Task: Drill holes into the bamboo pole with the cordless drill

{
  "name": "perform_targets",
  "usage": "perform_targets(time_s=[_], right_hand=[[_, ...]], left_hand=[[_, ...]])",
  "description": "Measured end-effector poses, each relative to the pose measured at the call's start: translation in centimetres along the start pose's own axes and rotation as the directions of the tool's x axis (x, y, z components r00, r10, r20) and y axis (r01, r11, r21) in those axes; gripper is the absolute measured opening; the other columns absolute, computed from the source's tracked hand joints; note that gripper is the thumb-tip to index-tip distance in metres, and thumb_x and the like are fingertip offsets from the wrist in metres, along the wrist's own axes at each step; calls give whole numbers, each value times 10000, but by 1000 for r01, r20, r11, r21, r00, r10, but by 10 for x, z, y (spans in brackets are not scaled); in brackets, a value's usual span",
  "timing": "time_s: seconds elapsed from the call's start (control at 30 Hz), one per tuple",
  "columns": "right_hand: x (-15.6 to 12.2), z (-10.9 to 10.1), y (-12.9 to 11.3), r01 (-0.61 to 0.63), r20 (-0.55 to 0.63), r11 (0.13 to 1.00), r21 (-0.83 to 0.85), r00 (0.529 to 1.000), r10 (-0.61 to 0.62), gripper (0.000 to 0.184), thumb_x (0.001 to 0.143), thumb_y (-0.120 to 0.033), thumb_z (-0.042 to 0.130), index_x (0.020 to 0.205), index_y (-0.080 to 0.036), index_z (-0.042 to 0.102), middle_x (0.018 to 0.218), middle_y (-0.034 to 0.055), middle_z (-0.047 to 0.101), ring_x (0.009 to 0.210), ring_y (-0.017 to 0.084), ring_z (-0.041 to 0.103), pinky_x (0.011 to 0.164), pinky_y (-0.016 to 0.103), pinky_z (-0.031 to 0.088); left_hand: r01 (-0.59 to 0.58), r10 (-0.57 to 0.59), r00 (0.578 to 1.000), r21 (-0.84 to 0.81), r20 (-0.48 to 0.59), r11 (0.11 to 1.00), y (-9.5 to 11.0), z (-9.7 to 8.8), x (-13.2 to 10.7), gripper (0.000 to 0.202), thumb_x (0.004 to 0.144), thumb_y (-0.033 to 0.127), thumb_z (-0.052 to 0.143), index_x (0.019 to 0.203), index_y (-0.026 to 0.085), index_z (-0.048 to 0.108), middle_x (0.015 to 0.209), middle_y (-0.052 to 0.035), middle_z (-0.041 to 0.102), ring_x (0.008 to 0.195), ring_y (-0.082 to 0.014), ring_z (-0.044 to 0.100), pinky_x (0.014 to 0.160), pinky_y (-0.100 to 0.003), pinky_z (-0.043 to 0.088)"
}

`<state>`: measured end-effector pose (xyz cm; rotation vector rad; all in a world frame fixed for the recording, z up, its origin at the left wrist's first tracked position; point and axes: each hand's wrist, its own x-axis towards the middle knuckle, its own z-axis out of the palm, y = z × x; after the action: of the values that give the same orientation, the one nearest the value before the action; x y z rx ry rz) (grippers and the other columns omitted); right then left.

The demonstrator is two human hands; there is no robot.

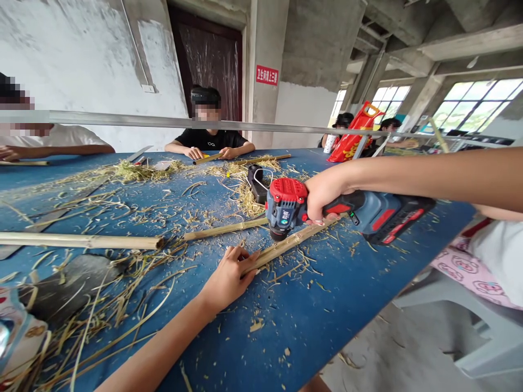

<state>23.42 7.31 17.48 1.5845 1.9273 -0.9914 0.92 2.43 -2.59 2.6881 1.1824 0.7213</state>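
My right hand (327, 190) is wrapped round the grip of a red and dark blue cordless drill (287, 204), which is tilted nose-down. The drill's nose sits over a bamboo stick (302, 238) on the blue table (310, 316); whether a bit touches the bamboo is hidden. My left hand (231, 272) pinches the near end of this stick against the tabletop. Another bamboo piece (229, 228) lies just beyond, partly behind the drill. To the left rests a thicker bamboo pole (81, 240).
Bamboo shavings (139, 170) litter the table. A black device (256, 185) with a white cord stands behind the drill. A dark flat stone (77, 277) lies at left. Across the table a person (210, 136) holds bamboo; others sit left and right. A grey plastic stool (457, 316) stands right.
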Motion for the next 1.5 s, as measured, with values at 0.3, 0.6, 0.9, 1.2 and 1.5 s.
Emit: perform_targets(time_s=[0.3,0.6,0.9,1.2,1.5], right_hand=[[-1,4,-2,2,-43,1000,-26,999,-3,210,631,-194,637,526,-156,459,469,-8,456,417,84,449,424,221,376],[-2,3,-1,8,-32,1000,-19,999,-9,194,621,-190,638,548,-154,462,469,-17,450,420,81,442,436,219,385],[-3,4,-2,6,-40,999,-40,999,-8,183,623,-190,630,545,-156,468,468,-9,458,433,85,447,439,220,388],[-3,5,4,17,-31,1000,19,999,-17,147,613,-174,623,586,-152,480,460,-25,451,431,83,459,448,210,410],[4,6,7,6,-5,999,42,1000,-5,76,587,-129,570,609,-140,498,455,-29,466,421,81,459,442,198,408]], left_hand=[[-12,12,1000,-15,-24,1000,-4,2,0,392,825,254,455,1210,206,511,903,-93,520,846,-192,459,767,-356,423],[-2,2,1000,-14,0,1000,-3,1,1,400,826,244,449,1221,205,499,928,-94,515,864,-195,450,781,-357,421],[-36,37,999,2,-33,999,-3,2,0,385,833,250,441,1210,213,510,905,-92,518,846,-186,465,769,-355,428],[-5,4,1000,7,7,1000,-2,1,0,398,831,248,440,1224,211,495,925,-93,502,859,-193,451,785,-361,414],[-13,12,1000,22,19,1000,1,0,0,408,839,247,421,1238,186,480,926,-103,498,863,-198,440,790,-376,415]])
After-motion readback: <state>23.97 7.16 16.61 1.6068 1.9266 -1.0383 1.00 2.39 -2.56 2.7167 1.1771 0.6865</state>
